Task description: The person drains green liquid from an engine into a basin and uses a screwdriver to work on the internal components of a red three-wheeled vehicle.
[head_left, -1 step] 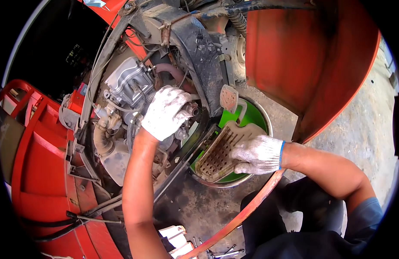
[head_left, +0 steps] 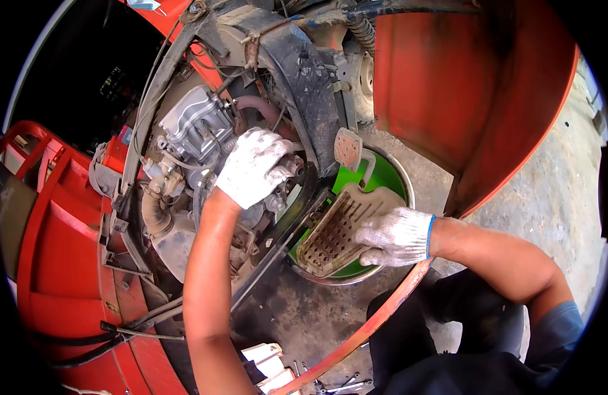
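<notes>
My left hand [head_left: 256, 168], in a stained white work glove, reaches into the engine bay. Its fingers curl round a dark metal engine fitting [head_left: 294, 165] beside the black frame; the fingertips are partly hidden. Behind the hand sits the grey ribbed engine cover [head_left: 197, 125]. My right hand [head_left: 396, 236], gloved in white with a blue cuff edge, has bent fingers on the right side of a dirty perforated footboard [head_left: 337, 230]. Its palm side cannot be seen. A pedal [head_left: 348, 150] with a worn pad stands just beyond the footboard.
Under the footboard stands a round green basin [head_left: 397, 176] with a metal-looking rim. A red body panel [head_left: 442, 85] hangs at the upper right; red bodywork [head_left: 73, 263] fills the left. A curved red bar [head_left: 356, 332] crosses near my knees. Several wrenches [head_left: 348, 383] lie on the floor.
My right hand has shifted very slightly to the right on the footboard. The left hand stays at the engine fitting, its forearm a little further left.
</notes>
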Demonstrator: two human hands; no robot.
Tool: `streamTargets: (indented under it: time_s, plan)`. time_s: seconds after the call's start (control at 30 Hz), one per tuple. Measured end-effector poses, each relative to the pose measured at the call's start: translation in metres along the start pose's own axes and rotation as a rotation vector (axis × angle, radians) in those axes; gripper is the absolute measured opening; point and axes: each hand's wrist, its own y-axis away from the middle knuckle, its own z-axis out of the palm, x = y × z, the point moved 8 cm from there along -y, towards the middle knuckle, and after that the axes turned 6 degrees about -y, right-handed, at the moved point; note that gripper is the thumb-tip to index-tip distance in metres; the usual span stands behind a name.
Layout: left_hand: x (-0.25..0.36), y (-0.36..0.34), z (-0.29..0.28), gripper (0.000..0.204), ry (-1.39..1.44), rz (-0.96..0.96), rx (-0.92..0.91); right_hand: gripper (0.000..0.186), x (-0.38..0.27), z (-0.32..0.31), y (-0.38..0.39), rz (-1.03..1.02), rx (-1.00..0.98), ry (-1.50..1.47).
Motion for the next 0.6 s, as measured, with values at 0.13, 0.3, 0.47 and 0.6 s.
streamTargets:
  time_s: [0.13,0.3,0.47,0.6]
  plan:
    - [-0.010,-0.003,0.032,0.042,-0.091,0.016,-0.290,0.034,0.009,0.019,0.018,0.058,-0.122,0.023]
    - [-0.004,0.022,0.078,0.037,-0.198,0.142,-0.532,0.032,0.025,0.026,0.041,0.070,-0.110,0.023]
    - [-0.003,0.040,0.090,0.026,-0.314,0.245,-0.518,0.030,0.020,0.035,0.047,0.027,-0.109,0.124]
    - [0.007,0.042,0.086,0.021,-0.290,0.220,-0.594,0.025,0.025,0.042,0.046,0.025,-0.118,0.134]
